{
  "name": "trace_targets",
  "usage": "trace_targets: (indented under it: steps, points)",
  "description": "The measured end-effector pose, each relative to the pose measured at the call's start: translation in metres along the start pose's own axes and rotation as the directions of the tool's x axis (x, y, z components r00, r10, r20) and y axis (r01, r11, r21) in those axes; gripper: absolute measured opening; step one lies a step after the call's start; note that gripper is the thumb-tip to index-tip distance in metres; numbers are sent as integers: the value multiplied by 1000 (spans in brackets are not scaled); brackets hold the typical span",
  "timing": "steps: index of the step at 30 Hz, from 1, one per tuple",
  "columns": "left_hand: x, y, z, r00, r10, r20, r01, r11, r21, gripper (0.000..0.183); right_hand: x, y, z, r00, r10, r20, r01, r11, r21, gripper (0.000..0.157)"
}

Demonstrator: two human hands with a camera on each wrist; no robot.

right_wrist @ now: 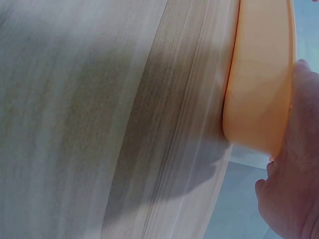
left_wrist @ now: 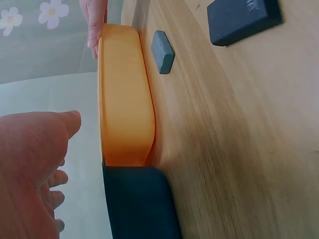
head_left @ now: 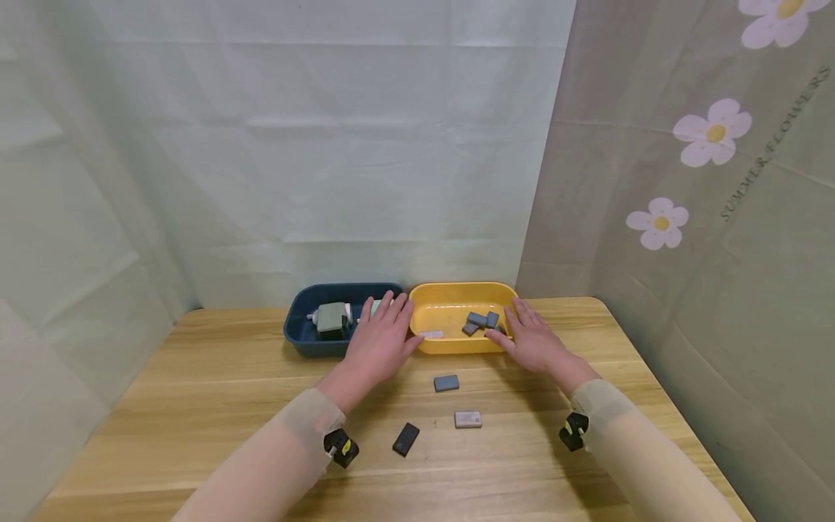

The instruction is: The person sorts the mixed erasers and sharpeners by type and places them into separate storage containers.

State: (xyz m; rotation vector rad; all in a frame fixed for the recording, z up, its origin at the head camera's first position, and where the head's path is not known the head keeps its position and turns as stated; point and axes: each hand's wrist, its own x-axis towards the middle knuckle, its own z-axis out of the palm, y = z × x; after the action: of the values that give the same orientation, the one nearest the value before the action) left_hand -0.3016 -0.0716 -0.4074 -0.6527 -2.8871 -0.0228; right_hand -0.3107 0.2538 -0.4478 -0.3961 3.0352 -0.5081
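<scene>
My left hand [head_left: 380, 341] hovers with straight, spread fingers over the place where a dark blue bin [head_left: 314, 348] meets a yellow bin [head_left: 457, 347]. In the left wrist view its thumb stands apart from the yellow bin's rim. At the yellow bin's right end is my right hand [head_left: 531, 339], touching the wall with extended fingers while its thumb lies over the front rim. Inside the yellow bin are several small dark grey blocks [head_left: 477, 319] and a pale flat piece [head_left: 432, 334]. The blue bin holds a boxy grey-green object [head_left: 331, 319] with white ends.
On the wooden table [head_left: 215, 406] in front of the bins lie a grey block [head_left: 446, 383], a pale grey block [head_left: 467, 419] and a black block [head_left: 406, 439]. A pale curtain [head_left: 346, 159] hangs behind, and a flower-printed curtain [head_left: 652, 290] stands along the right edge.
</scene>
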Motion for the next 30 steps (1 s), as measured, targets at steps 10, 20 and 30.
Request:
trace_targets:
  steps: [10, 20, 30]
  points:
    - [-14, -3, -3, 1000, 14, 11, -14, 1000, -1, 78, 0, 0, -1, 1000, -1, -9, 1, 1000, -3, 91]
    - [-32, -1, -10, 999, 42, 14, -43, 999, 8, 78, 1, -1, -1, 1000, 0, -4, 0, 1000, -1, 91]
    - [-48, -1, -11, 998, 67, 9, -67, 998, 13, 77, 1, 0, -1, 1000, 0, 1, 0, 1000, -3, 92]
